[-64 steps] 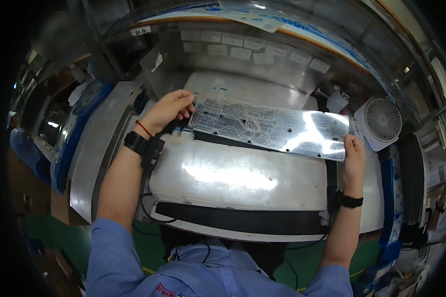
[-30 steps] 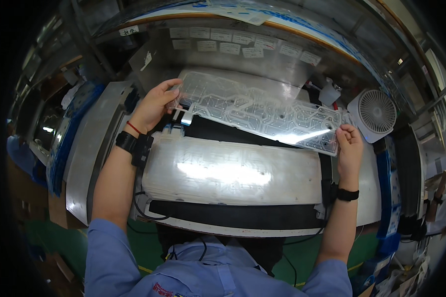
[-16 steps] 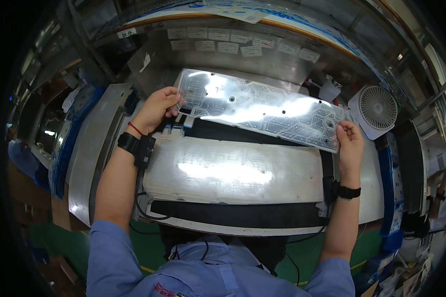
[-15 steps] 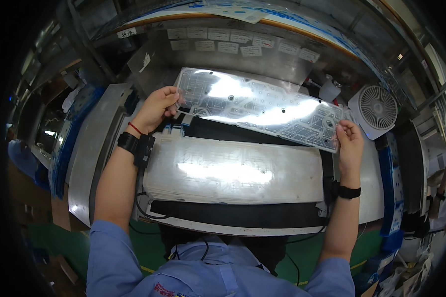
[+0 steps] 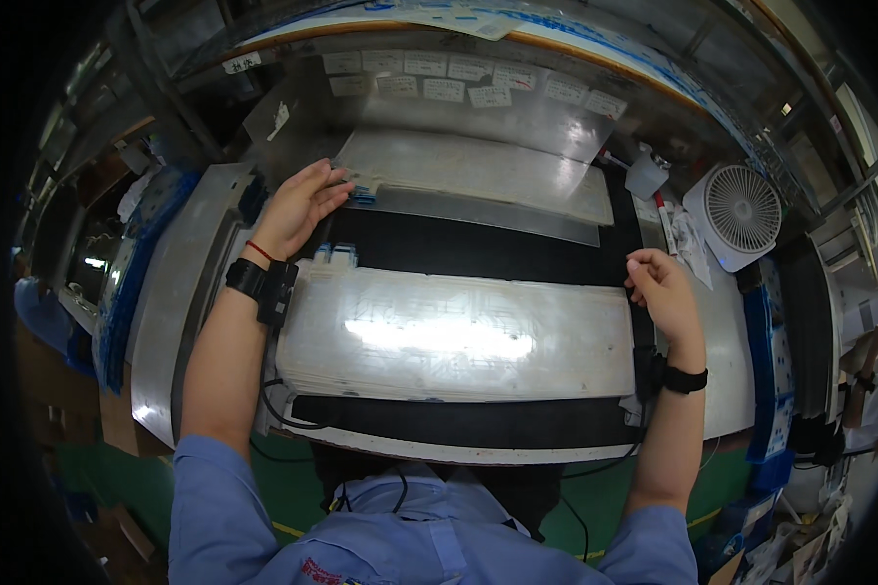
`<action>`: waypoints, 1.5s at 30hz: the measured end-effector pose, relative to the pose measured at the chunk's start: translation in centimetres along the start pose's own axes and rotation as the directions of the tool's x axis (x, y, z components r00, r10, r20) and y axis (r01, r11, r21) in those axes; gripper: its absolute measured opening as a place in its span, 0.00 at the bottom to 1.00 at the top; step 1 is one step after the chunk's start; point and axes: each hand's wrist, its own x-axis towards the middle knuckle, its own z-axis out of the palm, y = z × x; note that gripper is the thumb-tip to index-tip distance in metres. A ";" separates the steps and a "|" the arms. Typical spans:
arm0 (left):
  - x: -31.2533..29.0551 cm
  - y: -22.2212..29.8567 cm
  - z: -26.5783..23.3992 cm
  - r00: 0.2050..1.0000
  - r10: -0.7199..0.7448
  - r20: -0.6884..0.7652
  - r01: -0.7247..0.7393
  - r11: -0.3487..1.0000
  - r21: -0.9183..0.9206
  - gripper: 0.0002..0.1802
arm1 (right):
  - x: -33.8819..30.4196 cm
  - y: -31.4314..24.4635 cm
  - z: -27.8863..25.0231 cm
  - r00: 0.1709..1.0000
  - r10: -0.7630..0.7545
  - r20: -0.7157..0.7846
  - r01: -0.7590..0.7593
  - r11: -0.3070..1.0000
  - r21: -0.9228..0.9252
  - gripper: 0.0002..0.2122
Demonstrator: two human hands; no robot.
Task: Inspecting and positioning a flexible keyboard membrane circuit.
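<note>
My left hand (image 5: 302,210) is open, its fingers apart, at the left end of the far stack of translucent film sheets (image 5: 478,171). Blue-marked tabs (image 5: 363,193) of that stack lie by its fingertips. My right hand (image 5: 661,288) hovers above the right end of the near stack of translucent film sheets (image 5: 458,341), its fingers curled in with nothing seen in them. Glare covers the middle of the near stack, and blue-tipped tabs (image 5: 337,255) stick out at its upper left corner. A faint printed pattern shows through both stacks.
Both stacks lie on a black mat (image 5: 478,244). A white round fan (image 5: 741,210) stands at the right, beside a white bottle (image 5: 647,175) and a red marker (image 5: 663,214). Paper labels (image 5: 424,63) line the metal back panel. Cables hang at the table's front edge.
The clear circuit film sheet has left both hands and the far stack shows where it was held. My left hand has opened. My right hand has moved slightly left and down.
</note>
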 end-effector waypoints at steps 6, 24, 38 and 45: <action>-0.1 0.1 0.6 0.999 -0.039 0.003 0.039 0.998 0.039 0.30 | -0.6 -1.3 0.7 0.994 0.006 0.109 -0.014 0.998 0.066 0.10; -0.3 0.2 0.2 1.000 0.001 -0.031 0.004 0.986 0.167 0.23 | -0.5 -0.6 0.4 0.996 -0.015 0.091 0.026 0.992 -0.121 0.12; 0.1 -0.1 -0.4 1.000 -0.005 0.003 0.005 0.983 0.183 0.23 | -0.7 -1.0 0.2 0.995 -0.049 0.088 0.053 0.998 -0.045 0.12; -0.3 0.4 0.0 1.000 -0.013 0.005 0.012 0.982 0.186 0.20 | -1.8 -2.2 0.5 0.917 -0.027 0.399 0.047 0.998 -0.040 0.14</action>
